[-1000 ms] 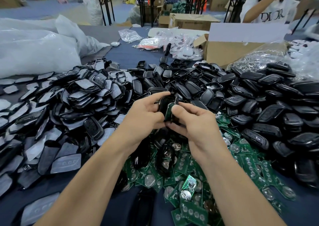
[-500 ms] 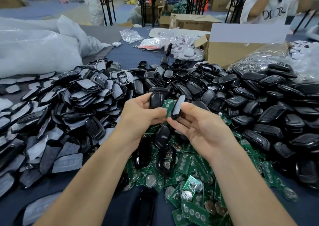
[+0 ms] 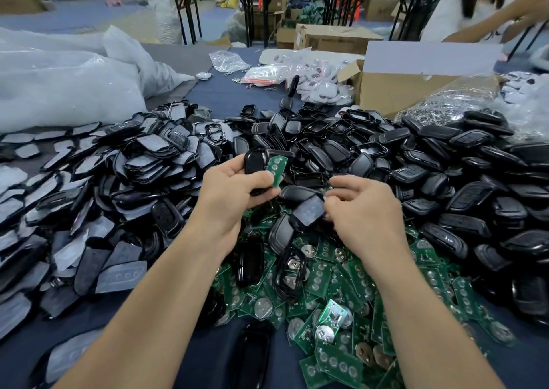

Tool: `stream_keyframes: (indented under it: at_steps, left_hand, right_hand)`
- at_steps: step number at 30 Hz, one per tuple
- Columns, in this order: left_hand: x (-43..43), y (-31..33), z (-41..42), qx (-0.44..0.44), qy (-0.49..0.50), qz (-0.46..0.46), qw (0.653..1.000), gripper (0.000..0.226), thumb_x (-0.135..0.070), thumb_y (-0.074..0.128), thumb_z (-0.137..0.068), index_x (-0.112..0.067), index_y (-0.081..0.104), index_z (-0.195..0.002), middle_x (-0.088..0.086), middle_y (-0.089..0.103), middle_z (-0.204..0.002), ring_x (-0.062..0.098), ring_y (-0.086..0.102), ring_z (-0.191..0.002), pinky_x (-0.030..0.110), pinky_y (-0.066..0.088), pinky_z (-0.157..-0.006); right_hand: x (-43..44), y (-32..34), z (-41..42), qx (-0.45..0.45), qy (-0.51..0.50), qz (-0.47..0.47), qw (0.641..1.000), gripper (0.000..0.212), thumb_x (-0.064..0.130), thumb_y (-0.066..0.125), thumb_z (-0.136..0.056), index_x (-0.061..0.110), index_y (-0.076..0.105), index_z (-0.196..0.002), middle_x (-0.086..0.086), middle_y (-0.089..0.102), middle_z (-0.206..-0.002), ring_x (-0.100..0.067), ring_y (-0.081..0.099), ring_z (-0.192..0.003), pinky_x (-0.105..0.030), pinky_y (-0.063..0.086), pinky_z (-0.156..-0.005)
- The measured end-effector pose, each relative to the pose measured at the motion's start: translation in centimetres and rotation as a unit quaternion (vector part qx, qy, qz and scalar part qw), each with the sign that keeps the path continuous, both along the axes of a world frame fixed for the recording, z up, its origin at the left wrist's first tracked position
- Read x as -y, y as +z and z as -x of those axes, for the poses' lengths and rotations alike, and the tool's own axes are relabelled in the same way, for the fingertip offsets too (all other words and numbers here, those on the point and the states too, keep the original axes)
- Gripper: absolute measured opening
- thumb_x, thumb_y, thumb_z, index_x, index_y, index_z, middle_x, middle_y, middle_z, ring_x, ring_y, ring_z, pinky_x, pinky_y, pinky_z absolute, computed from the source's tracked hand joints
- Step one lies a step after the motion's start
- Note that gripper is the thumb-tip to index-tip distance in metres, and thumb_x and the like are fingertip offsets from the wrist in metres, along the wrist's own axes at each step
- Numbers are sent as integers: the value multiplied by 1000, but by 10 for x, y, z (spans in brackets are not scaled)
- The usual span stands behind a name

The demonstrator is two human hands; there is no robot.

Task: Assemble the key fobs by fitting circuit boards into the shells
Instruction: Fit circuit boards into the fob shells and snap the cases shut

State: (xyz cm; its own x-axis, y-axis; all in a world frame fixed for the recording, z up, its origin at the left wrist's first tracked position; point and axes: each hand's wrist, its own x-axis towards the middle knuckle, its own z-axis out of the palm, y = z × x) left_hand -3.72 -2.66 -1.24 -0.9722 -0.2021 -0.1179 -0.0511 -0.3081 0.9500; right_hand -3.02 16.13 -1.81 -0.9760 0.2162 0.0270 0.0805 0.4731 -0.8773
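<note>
Drawing apart from their meeting a second before, the hands had separated. The left hand (image 3: 237, 186) gripped a glossy black plastic shell half (image 3: 254, 161) and a small green circuit board (image 3: 277, 168) side by side under its thumb, while the right hand (image 3: 367, 210) had dropped nearer and rightward, its curled fingers pinching a black shell half with a grey rubber button pad (image 3: 309, 211). With the board apparently unseated beside its shell, the fitting seemed still to be done.
</note>
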Motion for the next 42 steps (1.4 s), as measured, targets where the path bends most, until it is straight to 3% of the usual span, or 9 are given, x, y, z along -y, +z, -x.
stream_keyframes:
  at_steps: [3,7,11,16,21,25,31,37,42]
  left_hand:
    - [-1,-3,-1,-7,-27,27,999,25,13,70,-88,-8,78,-98,2,78,-84,14,74,-77,25,62,-70]
    - [-7,-6,-4,-32,-86,78,993,28,11,72,-86,-12,79,-99,6,80,-90,15,74,-79,25,62,-70]
    - [-12,-7,-8,-49,-147,115,981,31,10,74,-86,-16,79,-102,5,80,-91,16,74,-79,27,62,-72]
    - [-16,-2,-8,9,-142,23,990,21,-9,57,-105,-9,78,-109,6,79,-103,16,76,-89,34,64,-74]
    - [-15,0,-8,51,-149,-5,988,28,-9,46,-109,2,65,-127,18,77,-116,26,77,-102,33,63,-71]
    - [-14,0,-9,44,-178,17,983,30,-8,44,-109,2,70,-120,17,79,-110,24,78,-100,31,63,-72]
    - [-13,-3,-10,31,-211,43,976,31,-7,45,-109,-3,75,-113,16,79,-109,24,78,-101,33,64,-75]
    - [-14,-3,-9,24,-214,51,975,34,-6,46,-108,-7,80,-104,13,80,-104,22,78,-96,41,65,-80]
    - [-13,-3,-10,-2,-236,82,968,31,9,55,-93,-1,78,-111,23,75,-116,19,76,-97,37,63,-84]
  right_hand:
    - [-1,4,-4,-84,-30,-11,996,29,16,73,-87,29,78,-112,18,77,-91,10,68,-73,-1,46,-60]
    - [8,8,-9,-125,28,68,989,20,26,81,-82,34,80,-100,28,75,-82,8,71,-81,-4,49,-70]
    - [15,3,-9,-138,42,37,989,15,30,87,-75,35,81,-88,29,73,-74,8,70,-71,-6,51,-64]
    - [8,0,-3,-123,22,122,985,14,17,86,-77,29,80,-78,9,75,-68,-9,70,-59,-30,56,-60]
    - [6,4,-1,-134,61,266,953,17,-4,77,-85,13,79,-83,-8,75,-67,-18,70,-56,-23,55,-55]
    - [9,2,-3,-146,84,222,960,19,0,80,-83,19,81,-82,-5,76,-70,-23,74,-60,-26,57,-57]
    - [8,1,-5,-139,74,135,978,15,14,87,-78,27,83,-83,5,77,-70,-19,75,-66,-43,64,-72]
    - [12,0,-5,-176,68,61,980,19,16,89,-78,32,83,-86,18,75,-72,-6,71,-66,-19,56,-65]
    - [15,0,-4,-210,55,16,976,19,17,91,-75,30,84,-87,23,72,-71,0,66,-68,-11,52,-65]
